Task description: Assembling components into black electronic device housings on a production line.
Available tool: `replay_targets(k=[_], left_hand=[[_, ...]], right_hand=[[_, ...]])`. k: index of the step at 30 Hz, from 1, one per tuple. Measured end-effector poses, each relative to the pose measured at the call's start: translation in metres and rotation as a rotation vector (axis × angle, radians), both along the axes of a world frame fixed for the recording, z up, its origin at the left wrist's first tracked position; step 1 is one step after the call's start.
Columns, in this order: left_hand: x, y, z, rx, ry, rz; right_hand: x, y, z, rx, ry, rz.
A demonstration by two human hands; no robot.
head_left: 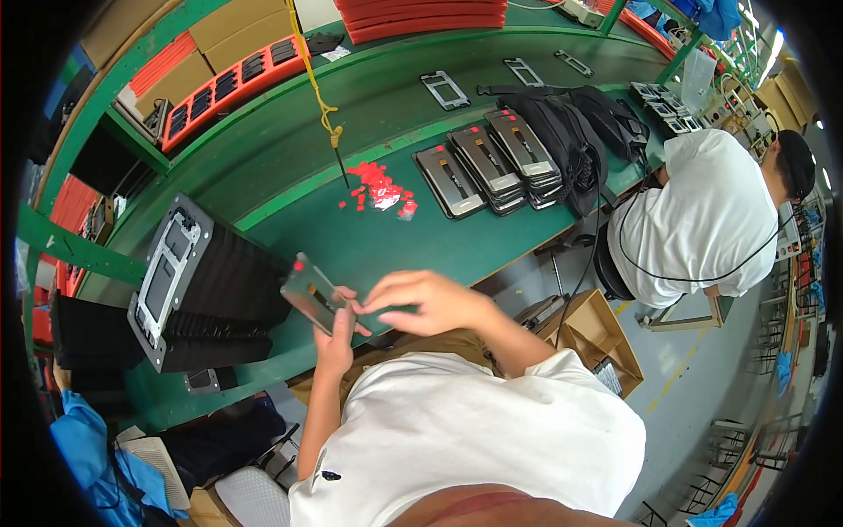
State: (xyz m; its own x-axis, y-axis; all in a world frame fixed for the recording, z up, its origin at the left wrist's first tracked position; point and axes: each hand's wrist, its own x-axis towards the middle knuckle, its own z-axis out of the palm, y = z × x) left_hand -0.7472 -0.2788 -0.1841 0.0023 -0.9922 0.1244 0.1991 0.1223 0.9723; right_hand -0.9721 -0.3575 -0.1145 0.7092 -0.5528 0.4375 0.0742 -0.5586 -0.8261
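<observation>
Grey panel [311,294] gripped in your left hand [336,341]; your right hand [423,303] beside it, can't tell its grip; red tabs [378,184] on counter [299,227].

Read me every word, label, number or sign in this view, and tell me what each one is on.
No text here is readable.
Panel in the left hand: any print is too blurred.
Stacked panels on the bench: any print is too small.
White shirt: a small dark mark, too small to make out.
</observation>
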Motion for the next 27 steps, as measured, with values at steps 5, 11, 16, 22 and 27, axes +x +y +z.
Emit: replay_targets(k=[5,11,16,22,27], left_hand=[[0.003,0.002,-0.003,0.056,0.207,0.084],[0.001,0.005,0.007,0.012,0.158,0.05],[0.002,0.005,0.003,0.017,0.116,0.026],[-0.003,0.007,0.005,-0.006,0.096,0.085],[-0.005,0.006,0.007,-0.052,0.119,0.07]], right_hand=[[-0.166,-0.035,0.066,0.257,0.033,-0.127],[-0.356,-0.058,0.066,-0.101,1.336,-1.496],[-0.591,-0.039,-0.047,0.336,1.976,-1.427],[-0.523,-0.115,-0.017,0.106,1.664,-1.641],[-0.288,-0.077,0.083,-0.506,1.084,-1.723]])
